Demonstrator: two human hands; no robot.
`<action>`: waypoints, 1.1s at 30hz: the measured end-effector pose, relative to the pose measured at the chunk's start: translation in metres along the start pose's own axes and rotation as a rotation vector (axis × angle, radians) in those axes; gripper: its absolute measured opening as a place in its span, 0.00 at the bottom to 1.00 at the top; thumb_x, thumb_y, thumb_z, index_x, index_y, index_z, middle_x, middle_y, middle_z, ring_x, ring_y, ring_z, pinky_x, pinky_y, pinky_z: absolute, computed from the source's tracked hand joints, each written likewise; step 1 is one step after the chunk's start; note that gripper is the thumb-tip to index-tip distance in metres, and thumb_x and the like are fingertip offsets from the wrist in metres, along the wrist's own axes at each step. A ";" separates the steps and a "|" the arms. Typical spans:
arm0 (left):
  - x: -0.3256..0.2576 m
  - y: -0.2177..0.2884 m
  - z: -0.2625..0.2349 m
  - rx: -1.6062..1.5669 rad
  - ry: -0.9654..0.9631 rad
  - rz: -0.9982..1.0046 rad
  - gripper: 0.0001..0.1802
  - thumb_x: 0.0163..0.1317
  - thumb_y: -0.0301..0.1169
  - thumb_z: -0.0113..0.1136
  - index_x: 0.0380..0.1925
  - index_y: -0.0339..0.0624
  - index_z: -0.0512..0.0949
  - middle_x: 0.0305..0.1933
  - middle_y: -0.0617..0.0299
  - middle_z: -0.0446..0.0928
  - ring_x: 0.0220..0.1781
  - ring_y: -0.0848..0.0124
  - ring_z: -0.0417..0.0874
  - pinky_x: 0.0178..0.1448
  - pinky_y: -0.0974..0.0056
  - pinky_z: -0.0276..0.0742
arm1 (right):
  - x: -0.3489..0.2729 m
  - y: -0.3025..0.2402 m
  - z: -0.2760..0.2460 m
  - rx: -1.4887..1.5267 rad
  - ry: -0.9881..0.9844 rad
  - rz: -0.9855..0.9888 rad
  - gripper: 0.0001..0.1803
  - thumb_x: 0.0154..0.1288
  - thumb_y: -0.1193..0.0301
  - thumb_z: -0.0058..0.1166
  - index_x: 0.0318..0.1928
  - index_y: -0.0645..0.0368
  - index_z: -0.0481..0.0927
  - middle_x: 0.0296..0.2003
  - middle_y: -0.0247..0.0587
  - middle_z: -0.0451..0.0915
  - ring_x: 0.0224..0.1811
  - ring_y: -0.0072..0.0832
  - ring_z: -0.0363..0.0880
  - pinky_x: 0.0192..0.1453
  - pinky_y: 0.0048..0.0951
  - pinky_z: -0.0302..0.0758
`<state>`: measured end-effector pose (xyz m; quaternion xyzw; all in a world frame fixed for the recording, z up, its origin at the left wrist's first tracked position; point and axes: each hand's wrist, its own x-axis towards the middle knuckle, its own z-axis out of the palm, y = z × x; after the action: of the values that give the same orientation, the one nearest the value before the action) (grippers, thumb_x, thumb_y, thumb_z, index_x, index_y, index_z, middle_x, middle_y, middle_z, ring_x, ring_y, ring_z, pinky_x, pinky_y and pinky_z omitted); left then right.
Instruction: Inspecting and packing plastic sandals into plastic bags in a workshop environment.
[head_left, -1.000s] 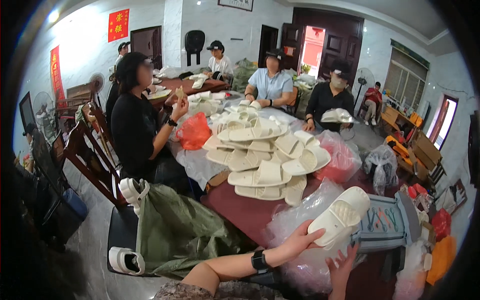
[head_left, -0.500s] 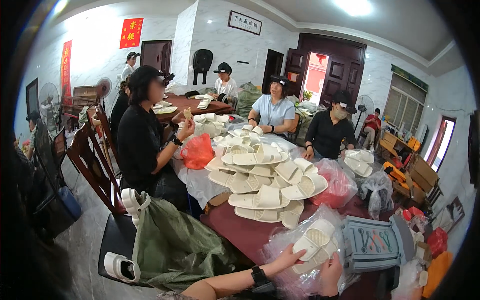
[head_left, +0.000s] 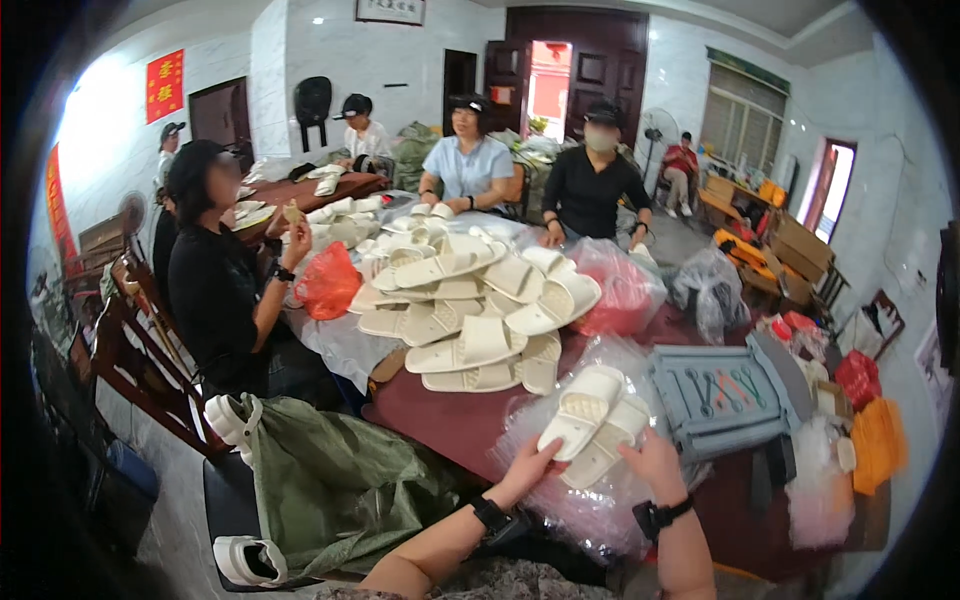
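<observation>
The step in hand appears to be steadying the pair of white slippers over clear plastic bags on the maroon table. The left hand clamps the near end; the right hand meets the right edge, finger closure indeterminable. The next move calls for even support. Long axes run near-left to far-right; toe direction is unclear.

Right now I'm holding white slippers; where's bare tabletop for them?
Maroon tabletop shows between the stacked cream slippers and the crumpled green sack, and in front of the grey plastic tray. Crowded with clear plastic bags: beneath the held white slippers.
</observation>
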<state>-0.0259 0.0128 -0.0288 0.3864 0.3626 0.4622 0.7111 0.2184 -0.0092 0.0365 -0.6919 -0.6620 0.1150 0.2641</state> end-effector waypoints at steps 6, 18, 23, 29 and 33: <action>0.007 -0.004 -0.005 0.084 0.011 0.092 0.22 0.71 0.38 0.59 0.55 0.31 0.73 0.41 0.59 0.82 0.35 0.76 0.83 0.35 0.71 0.80 | 0.023 0.027 0.020 -0.253 0.174 0.034 0.17 0.60 0.68 0.53 0.48 0.62 0.77 0.31 0.60 0.82 0.37 0.58 0.81 0.44 0.57 0.76; -0.012 -0.011 0.007 0.747 -0.007 0.461 0.23 0.61 0.36 0.69 0.52 0.34 0.78 0.54 0.53 0.77 0.30 0.76 0.79 0.36 0.68 0.78 | 0.007 0.005 0.006 -0.137 0.166 0.013 0.18 0.63 0.58 0.58 0.44 0.59 0.78 0.33 0.54 0.83 0.40 0.53 0.82 0.44 0.50 0.77; -0.018 -0.006 0.017 0.838 -0.042 0.465 0.26 0.62 0.38 0.69 0.55 0.33 0.77 0.65 0.46 0.69 0.42 0.69 0.83 0.43 0.65 0.81 | 0.020 0.003 0.053 -0.351 0.306 -0.134 0.26 0.64 0.49 0.57 0.41 0.64 0.82 0.34 0.57 0.83 0.37 0.49 0.82 0.46 0.46 0.77; -0.018 -0.004 0.018 0.865 -0.143 0.499 0.26 0.60 0.36 0.70 0.54 0.32 0.76 0.67 0.40 0.67 0.38 0.63 0.85 0.40 0.63 0.83 | 0.043 0.004 0.067 -0.180 0.301 -0.073 0.22 0.64 0.53 0.57 0.31 0.63 0.82 0.27 0.51 0.82 0.32 0.49 0.82 0.38 0.45 0.77; -0.021 -0.010 0.008 1.031 -0.160 0.461 0.28 0.58 0.34 0.71 0.55 0.31 0.74 0.68 0.36 0.64 0.41 0.57 0.85 0.44 0.60 0.83 | 0.034 0.002 0.050 0.044 0.270 0.044 0.17 0.65 0.58 0.56 0.31 0.61 0.80 0.31 0.50 0.82 0.35 0.50 0.81 0.38 0.49 0.74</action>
<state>-0.0216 -0.0115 -0.0308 0.7863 0.3926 0.3380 0.3367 0.1979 0.0351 0.0008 -0.7094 -0.6026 0.0409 0.3631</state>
